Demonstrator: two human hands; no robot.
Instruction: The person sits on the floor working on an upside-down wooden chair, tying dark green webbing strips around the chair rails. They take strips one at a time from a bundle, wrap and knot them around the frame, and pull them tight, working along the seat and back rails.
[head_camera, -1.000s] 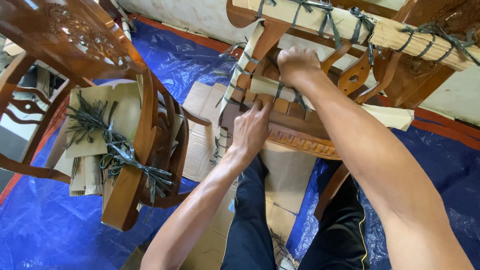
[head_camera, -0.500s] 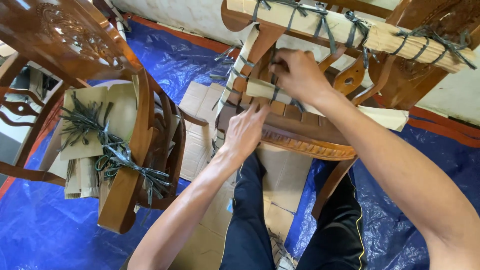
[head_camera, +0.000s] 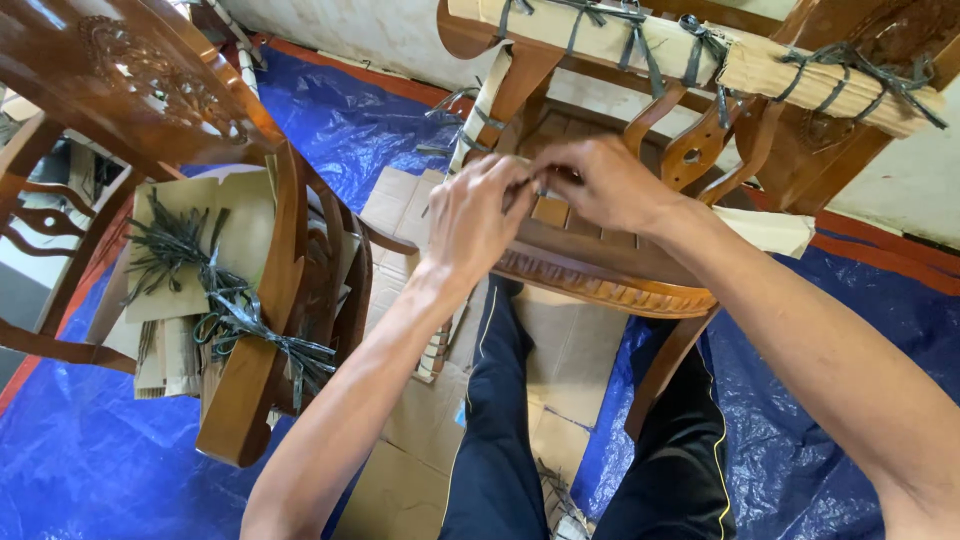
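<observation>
A carved wooden chair (head_camera: 610, 285) stands in front of me, its upper rail wrapped in cardboard (head_camera: 640, 45) and tied with dark straps. My left hand (head_camera: 480, 215) and my right hand (head_camera: 605, 185) meet over the chair's slatted seat, fingertips pinched together. A thin dark strap (head_camera: 538, 188) shows between the fingers; how it runs below them is hidden. A cardboard strip (head_camera: 488, 95) bound with straps covers the chair's left upright, just behind my left hand.
A second wooden chair (head_camera: 255, 330) lies tilted at left, with cardboard pieces (head_camera: 185, 250) tied to it by knotted dark straps (head_camera: 235, 315). A blue tarp (head_camera: 90, 470) covers the floor, with flat cardboard (head_camera: 560, 350) under the chair. My legs in dark trousers (head_camera: 490, 430) reach forward.
My left hand rose from the carved front rail to the seat. My right hand came down from the chair back, and the two now pinch together at one spot.
</observation>
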